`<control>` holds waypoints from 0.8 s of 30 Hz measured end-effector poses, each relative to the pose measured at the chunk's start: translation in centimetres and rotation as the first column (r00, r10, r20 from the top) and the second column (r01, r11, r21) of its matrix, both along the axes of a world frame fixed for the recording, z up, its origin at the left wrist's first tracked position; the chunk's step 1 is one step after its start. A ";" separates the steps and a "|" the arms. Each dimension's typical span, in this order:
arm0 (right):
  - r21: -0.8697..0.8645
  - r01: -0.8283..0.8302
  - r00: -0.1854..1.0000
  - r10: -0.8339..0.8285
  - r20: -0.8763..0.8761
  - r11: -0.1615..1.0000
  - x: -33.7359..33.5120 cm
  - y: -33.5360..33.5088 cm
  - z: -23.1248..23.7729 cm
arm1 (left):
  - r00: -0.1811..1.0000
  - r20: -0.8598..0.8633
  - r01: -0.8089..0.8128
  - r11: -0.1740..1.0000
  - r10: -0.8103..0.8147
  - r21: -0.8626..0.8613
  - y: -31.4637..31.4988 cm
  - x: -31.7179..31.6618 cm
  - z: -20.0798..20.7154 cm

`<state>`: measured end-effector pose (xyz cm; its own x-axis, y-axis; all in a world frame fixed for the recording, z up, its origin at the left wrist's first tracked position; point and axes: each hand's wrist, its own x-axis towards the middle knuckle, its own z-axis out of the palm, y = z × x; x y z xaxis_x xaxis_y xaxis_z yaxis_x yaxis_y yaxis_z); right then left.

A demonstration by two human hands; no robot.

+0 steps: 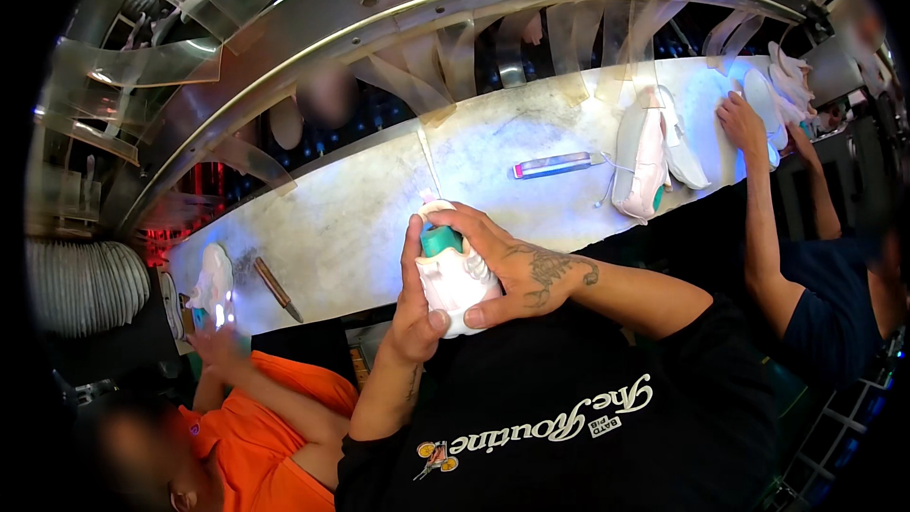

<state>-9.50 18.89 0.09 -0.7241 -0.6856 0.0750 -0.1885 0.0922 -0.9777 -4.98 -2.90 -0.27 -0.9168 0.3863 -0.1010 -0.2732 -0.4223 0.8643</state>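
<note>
Between my two hands, close to my chest, is a white shoe [462, 284] with a green shoe last [441, 241] showing in its opening. My left hand [413, 308] wraps round the shoe's left side, its thumb pressed on the near end. On the other side my right hand [507, 270] grips it, fingers over the top and thumb at the near end. The shoe's underside is hidden. Beyond it, on the pale work table [360, 218], lies a slim grey-white tool [557, 165] with a cord.
A pair of white shoes [641, 156] lies right of the corded tool. A brown-handled knife [277, 288] rests at the left. Co-workers in orange [284, 417] and dark blue [834, 313] handle shoes at either side. Clear plastic strips [573, 52] hang behind the table.
</note>
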 end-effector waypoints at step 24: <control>0.224 0.208 0.873 -0.078 -0.481 0.952 0.4 -4.9 -3.4 | 0.988 -0.063 -0.150 0.744 0.143 -0.651 -6.5 2.8 5.4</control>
